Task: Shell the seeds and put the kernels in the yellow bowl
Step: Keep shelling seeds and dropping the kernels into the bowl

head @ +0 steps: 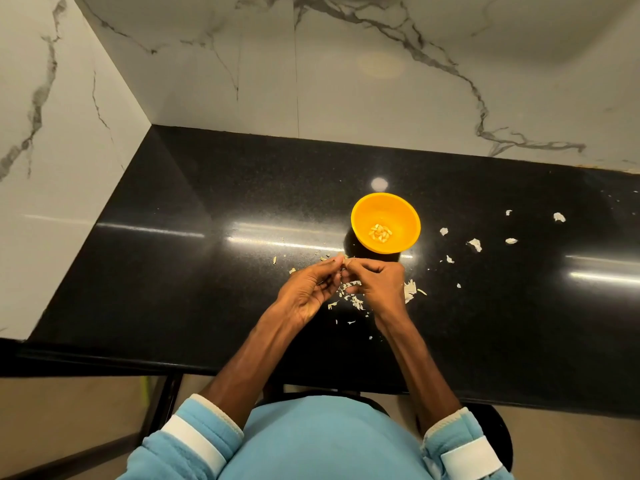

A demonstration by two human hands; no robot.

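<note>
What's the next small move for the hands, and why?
Probably finish cracking the seed, hidden in the pinch: left hand and right hand meet just short of the yellow bowl. Kernels already lie in it and shell scraps lie around the hands, so dropping a kernel likely follows.

Obstacle: yellow bowl [385, 223] stood just beyond both hands | free: bare black surface [180, 244] lay left | shell scraps [475, 244] littered right

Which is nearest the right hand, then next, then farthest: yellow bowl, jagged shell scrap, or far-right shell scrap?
1. Yellow bowl, just beyond the right hand's knuckles.
2. Jagged shell scrap, right of the bowl.
3. Far-right shell scrap, farthest right.
</note>
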